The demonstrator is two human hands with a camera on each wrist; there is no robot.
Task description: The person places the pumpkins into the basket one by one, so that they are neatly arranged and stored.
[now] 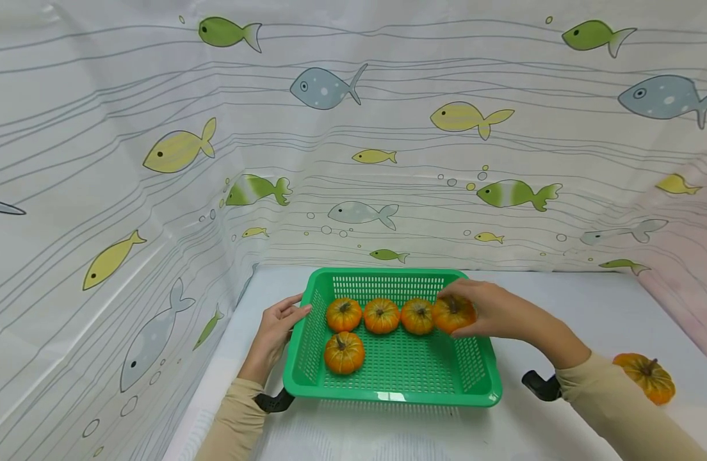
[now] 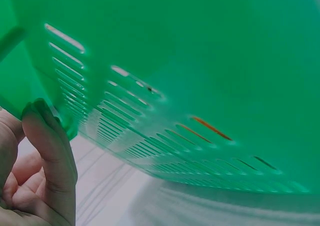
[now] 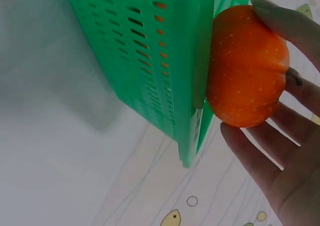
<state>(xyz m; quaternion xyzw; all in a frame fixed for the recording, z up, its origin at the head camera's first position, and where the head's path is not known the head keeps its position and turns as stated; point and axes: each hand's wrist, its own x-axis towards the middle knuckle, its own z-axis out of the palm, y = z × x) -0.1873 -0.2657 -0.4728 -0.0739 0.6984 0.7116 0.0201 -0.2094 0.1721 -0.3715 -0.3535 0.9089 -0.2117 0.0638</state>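
Note:
In the head view a green basket (image 1: pixel 388 398) holds a back row of three small orange pumpkins (image 1: pixel 381 315) and one pumpkin (image 1: pixel 344 353) in front of the leftmost. My right hand (image 1: pixel 485 310) grips another pumpkin (image 1: pixel 453 314) at the basket's right end, beside the row; in the right wrist view this pumpkin (image 3: pixel 247 65) is between thumb and fingers at the green rim (image 3: pixel 200 75). My left hand (image 1: pixel 278 328) holds the basket's left rim, and in the left wrist view its fingers (image 2: pixel 50 146) touch the green wall (image 2: pixel 200 50).
One more pumpkin (image 1: pixel 645 377) lies on the white table (image 1: pixel 538 442) at the right, next to my right sleeve. Behind the table hangs a white curtain (image 1: pixel 411 147) printed with fish. Each wrist has a black strap or mount.

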